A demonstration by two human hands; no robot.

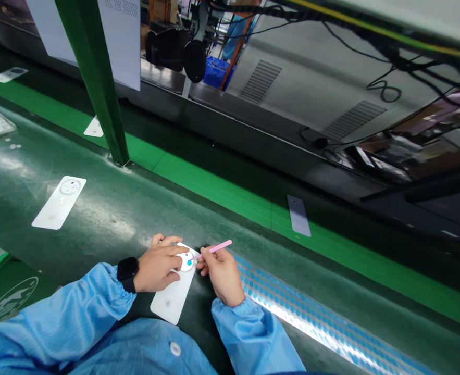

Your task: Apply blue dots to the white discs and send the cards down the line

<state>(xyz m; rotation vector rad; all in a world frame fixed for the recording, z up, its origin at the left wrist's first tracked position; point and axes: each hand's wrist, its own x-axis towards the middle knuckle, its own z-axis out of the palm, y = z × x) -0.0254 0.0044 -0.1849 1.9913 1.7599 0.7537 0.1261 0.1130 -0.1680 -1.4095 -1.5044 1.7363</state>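
Note:
A white rectangular plate (173, 299) lies on the dark green belt (136, 219) close to my body. My left hand (157, 265) rests on its upper end, fingers curled and pressing it down. A small blue dot sticker (189, 263) sits on the plate's round part by my fingertips. My right hand (222, 273) is closed in a pinch on a thin pink stick (216, 248), whose tip points at the blue dot. I wear blue sleeves and a black watch (127, 272) on the left wrist.
A shiny strip of several blue dot stickers (311, 317) runs to my right. Another white plate (60, 202) lies on the belt at left, a grey one (299, 215) on the bright green band. A green post (97, 83) stands behind; machinery and cables lie beyond.

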